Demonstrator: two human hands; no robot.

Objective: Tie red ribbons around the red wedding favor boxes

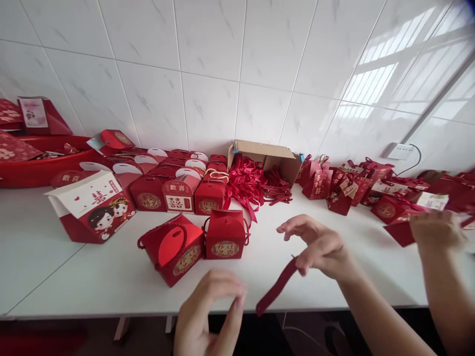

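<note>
My right hand (321, 249) is above the table's front part, pinching one end of a dark red strap (276, 288) at the thumb. The strap hangs down to the left, with a small hole or stud at its lower end. Low in the middle, my left hand (210, 311) is loosely curved, with no object visible in it; it is slightly blurred. Just beyond it stand a small red gift box (224, 237) with rope at its sides and a tilted red box (172, 252) with a rope handle.
Rows of red boxes (148, 193) and a carton (260, 147) of red ribbons (245, 180) and straps (276, 185) line the tiled wall. A red basin (44, 170) stands left. At right, another person's hand (440, 232) is among finished-looking boxes (341, 190).
</note>
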